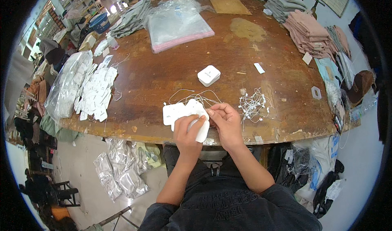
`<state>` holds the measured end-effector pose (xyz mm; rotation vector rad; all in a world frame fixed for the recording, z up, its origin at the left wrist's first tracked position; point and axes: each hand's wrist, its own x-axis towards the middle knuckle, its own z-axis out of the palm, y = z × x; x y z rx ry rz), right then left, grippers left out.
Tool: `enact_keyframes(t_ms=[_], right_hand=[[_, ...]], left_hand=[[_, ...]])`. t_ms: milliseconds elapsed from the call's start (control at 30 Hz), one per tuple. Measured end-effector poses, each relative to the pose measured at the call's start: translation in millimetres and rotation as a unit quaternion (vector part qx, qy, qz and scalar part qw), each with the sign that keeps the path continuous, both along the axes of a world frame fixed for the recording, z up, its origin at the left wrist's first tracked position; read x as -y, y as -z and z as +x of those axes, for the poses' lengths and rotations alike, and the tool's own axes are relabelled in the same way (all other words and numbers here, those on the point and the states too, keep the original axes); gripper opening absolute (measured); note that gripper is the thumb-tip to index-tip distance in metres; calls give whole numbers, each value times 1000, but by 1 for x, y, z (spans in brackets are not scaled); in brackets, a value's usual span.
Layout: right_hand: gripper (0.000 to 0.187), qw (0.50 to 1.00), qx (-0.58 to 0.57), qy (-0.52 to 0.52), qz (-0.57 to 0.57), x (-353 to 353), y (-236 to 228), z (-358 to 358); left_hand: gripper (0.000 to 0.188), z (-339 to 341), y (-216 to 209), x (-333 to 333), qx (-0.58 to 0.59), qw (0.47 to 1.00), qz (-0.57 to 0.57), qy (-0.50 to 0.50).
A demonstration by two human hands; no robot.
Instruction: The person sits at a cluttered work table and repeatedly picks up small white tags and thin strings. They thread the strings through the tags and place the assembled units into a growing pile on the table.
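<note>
My left hand [188,131] holds a small stack of white paper tags [179,110] at the near edge of the brown wooden table [228,51]. Right beside it, my right hand [225,120] pinches a thin white string [196,95] at the top of the tags. Loose ends of that string loop out over the table behind the tags. A tangle of white strings [254,105] lies just to the right of my right hand. A small white square box [208,75] sits on the table beyond my hands.
A heap of white tags [97,92] and clear bags [67,84] lies at the table's left. A clear bag with a pink edge [177,26] lies at the back. Folded garments [310,33] are stacked at the back right. Clear bags [120,167] lie on the floor.
</note>
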<state>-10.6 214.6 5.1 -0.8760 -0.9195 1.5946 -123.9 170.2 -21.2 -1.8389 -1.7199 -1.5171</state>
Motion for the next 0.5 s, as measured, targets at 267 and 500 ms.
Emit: enact_keyframes(t_ms=[267,500], right_hand=[[9,896,336,224,185,-45,-2,42],[18,603,573,-59,551,-34,5,127]], left_hand=[[19,1,7,5,37,993,36,107],[20,-54,-1,-19,492,860,-130,-43]])
